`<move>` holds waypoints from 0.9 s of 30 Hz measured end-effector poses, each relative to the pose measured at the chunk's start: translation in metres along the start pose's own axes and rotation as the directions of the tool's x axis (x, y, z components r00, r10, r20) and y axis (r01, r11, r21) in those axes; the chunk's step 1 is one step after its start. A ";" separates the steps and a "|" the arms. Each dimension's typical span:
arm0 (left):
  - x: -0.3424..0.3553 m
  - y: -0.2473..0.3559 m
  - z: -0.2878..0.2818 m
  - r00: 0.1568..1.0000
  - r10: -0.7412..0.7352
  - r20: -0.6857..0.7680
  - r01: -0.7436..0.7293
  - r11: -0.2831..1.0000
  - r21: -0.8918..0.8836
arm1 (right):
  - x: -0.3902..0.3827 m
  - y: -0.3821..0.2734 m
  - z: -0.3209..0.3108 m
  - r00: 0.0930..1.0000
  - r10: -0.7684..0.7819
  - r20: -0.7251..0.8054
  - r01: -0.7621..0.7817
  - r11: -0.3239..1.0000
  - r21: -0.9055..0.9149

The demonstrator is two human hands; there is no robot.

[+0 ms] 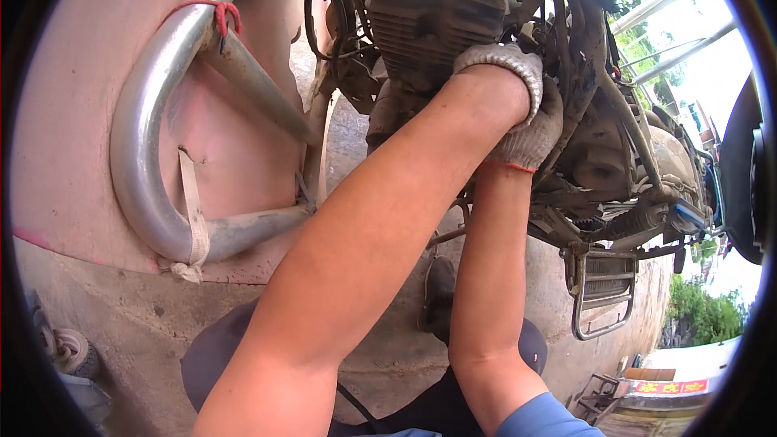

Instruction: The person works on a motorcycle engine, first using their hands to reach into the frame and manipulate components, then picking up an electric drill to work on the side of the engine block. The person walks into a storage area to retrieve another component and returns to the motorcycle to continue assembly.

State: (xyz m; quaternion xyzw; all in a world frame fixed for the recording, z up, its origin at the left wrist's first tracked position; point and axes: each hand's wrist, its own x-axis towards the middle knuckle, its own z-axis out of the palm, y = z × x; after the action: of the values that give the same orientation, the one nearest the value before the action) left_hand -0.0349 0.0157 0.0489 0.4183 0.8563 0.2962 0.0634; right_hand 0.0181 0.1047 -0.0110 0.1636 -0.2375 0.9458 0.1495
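My left hand (506,65), in a grey knit glove, reaches into the motorcycle beside the finned, dirty engine block (429,12), its fingers hidden behind the wrist and parts. My right hand (526,133), in a similar glove with an orange cuff edge, is just below it among dark tubes and brackets (579,48); its fingers are mostly hidden, so what either hand grips cannot be made out. My left forearm crosses diagonally over the picture, in front of the lower engine.
A pink panel (65,129) with a bent chrome bar (133,154), tied by red cord and cloth strap, stands at left. A metal footboard (603,291) hangs at lower right. Small wheels (73,352) lie at lower left on the concrete floor (129,307). My knees and shoe are below.
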 end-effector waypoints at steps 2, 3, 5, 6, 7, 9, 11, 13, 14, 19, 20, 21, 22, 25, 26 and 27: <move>-0.008 -0.005 -0.008 0.995 -0.050 0.090 0.059 0.994 -0.093 | -0.017 0.003 0.017 0.994 0.084 -0.076 -0.083 0.996 0.006; -0.005 -0.005 0.003 0.994 -0.023 0.111 0.036 0.992 -0.117 | -0.028 -0.005 0.010 0.982 -0.007 -0.191 -0.017 0.992 -0.125; -0.023 -0.022 -0.001 1.000 -0.007 -0.019 0.003 0.977 -0.214 | -0.032 0.002 0.011 0.989 0.122 0.088 -0.116 0.990 -0.075; -0.022 -0.023 0.001 0.999 -0.035 -0.025 0.030 0.983 -0.178 | -0.037 0.004 0.011 0.987 0.133 0.089 -0.126 0.989 -0.082; -0.021 -0.021 0.009 1.000 -0.017 -0.020 0.013 0.981 -0.193 | -0.043 0.004 0.019 0.995 -0.020 -0.095 -0.010 0.953 -0.303; -0.022 -0.013 0.024 1.000 -0.030 -0.007 0.029 0.993 -0.111 | -0.054 0.003 0.027 0.947 -0.221 -0.234 0.063 0.840 -0.538; -0.049 -0.015 0.004 0.997 -0.049 0.054 0.060 0.969 -0.239 | -0.057 0.007 0.042 0.918 -0.134 -0.374 -0.042 0.903 -0.427; -0.053 -0.013 0.008 0.998 -0.010 0.066 0.026 0.972 -0.235 | -0.072 -0.007 0.048 0.905 -0.086 -0.417 -0.084 0.924 -0.372; -0.053 -0.014 0.012 0.999 -0.029 0.036 0.037 0.974 -0.222 | -0.078 -0.009 0.050 0.847 -0.123 -0.517 -0.124 0.900 -0.418; -0.068 0.000 0.002 0.999 -0.022 0.040 0.029 0.981 -0.193 | -0.119 -0.034 0.055 0.746 -0.091 -0.660 -0.391 0.742 -0.544; -0.069 0.010 0.009 0.999 -0.020 -0.041 0.008 0.962 -0.272 | -0.131 -0.042 0.064 0.750 -0.104 -0.653 -0.377 0.745 -0.551; -0.070 0.022 0.020 0.993 -0.024 -0.120 -0.020 0.937 -0.350 | -0.146 -0.050 0.074 0.817 0.014 -0.576 -0.429 0.682 -0.592; -0.067 0.038 0.031 0.981 0.004 -0.193 -0.086 0.903 -0.420 | -0.161 -0.057 0.082 0.858 0.140 -0.493 -0.466 0.615 -0.636; -0.081 0.103 0.063 0.944 -0.029 -0.328 -0.319 0.168 -0.933 | -0.210 -0.076 0.095 0.805 -0.013 -0.593 -0.512 0.488 -0.706; -0.091 0.126 0.070 0.925 -0.048 -0.377 -0.373 0.068 -0.925 | -0.224 -0.080 0.118 0.826 -0.037 -0.562 -0.488 0.450 -0.748; -0.099 0.143 0.075 0.938 -0.032 -0.346 -0.347 -0.005 -0.938 | -0.243 -0.094 0.128 0.875 -0.044 -0.483 -0.416 0.444 -0.794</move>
State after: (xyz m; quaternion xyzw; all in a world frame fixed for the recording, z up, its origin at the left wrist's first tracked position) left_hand 0.1524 0.0427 0.0533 0.3025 0.3465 0.8680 0.1872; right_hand 0.3013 0.0704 0.0409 -0.1808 -0.6669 0.7065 0.1527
